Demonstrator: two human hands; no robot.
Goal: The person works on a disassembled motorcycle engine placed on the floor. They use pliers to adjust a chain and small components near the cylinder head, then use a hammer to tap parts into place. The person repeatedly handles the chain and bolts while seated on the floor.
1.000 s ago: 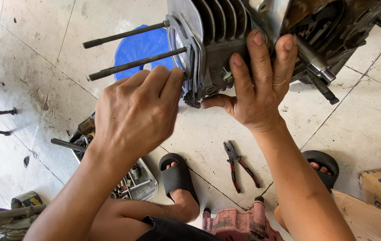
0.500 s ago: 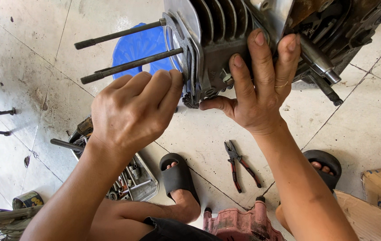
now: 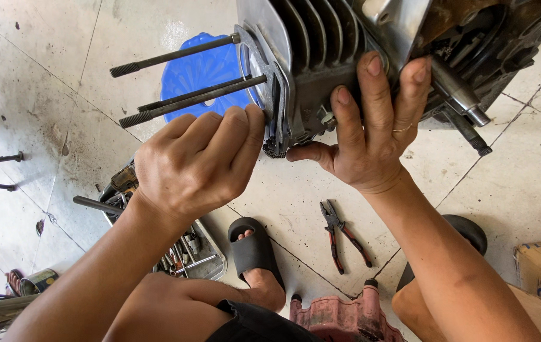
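Head view: one camera looks down on two hands at an engine.
Left hand [image 3: 197,161]: curled narrow, fingertips pinching the thin gasket [image 3: 275,120] at the lower edge of the finned cylinder [image 3: 321,57].
Right hand [image 3: 371,126]: spread wide, fingers up over the cylinder's side, thumb under its lower edge, just beside the left fingertips.
Edges: long studs [image 3: 188,95] jut out above the left hand; engine case [image 3: 473,44] crowds the space above the right fingers.
Open room: bare tiled floor [image 3: 523,177] to the right of the right hand.
Floor below hands: pliers [image 3: 343,234], tool tray [image 3: 194,253], blue stool [image 3: 204,73], sandalled foot [image 3: 254,253].
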